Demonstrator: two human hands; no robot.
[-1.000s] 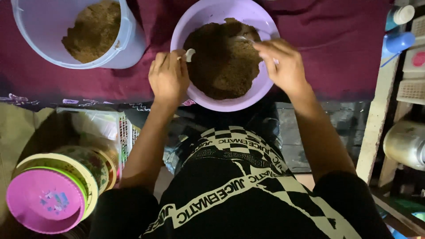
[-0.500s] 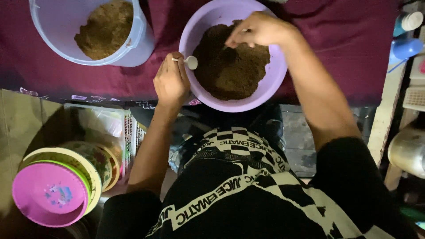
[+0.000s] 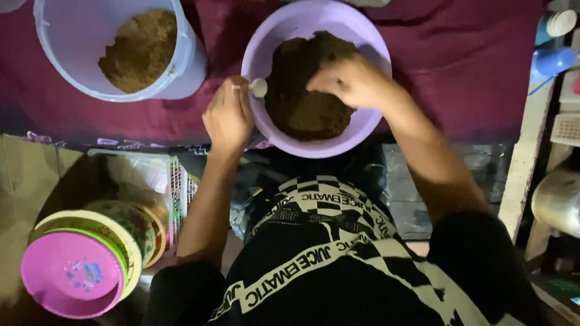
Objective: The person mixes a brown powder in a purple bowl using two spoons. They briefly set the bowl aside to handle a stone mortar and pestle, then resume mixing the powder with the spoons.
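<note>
A lilac plastic bowl (image 3: 368,130) holding dark brown crumbly mixture (image 3: 302,111) sits on a maroon cloth (image 3: 471,72) in front of me. My left hand (image 3: 228,115) rests against the bowl's left rim, closed on a small white spoon (image 3: 258,87) whose bowl pokes over the rim. My right hand (image 3: 347,81) is inside the bowl on top of the mixture, fingers bent down into it and closed on some of it. My black patterned shirt fills the bottom of the view.
A pale bucket (image 3: 184,63) with lighter brown powder stands at the upper left. Stacked round tubs with a pink lid (image 3: 72,274) sit at the lower left. On the right are a wooden post (image 3: 531,151), a metal pot (image 3: 559,199) and a blue bottle (image 3: 553,60).
My right hand has moved from the bowl's right rim to above the mixture, then down into its middle. My left hand has stayed at the left rim with the spoon.
</note>
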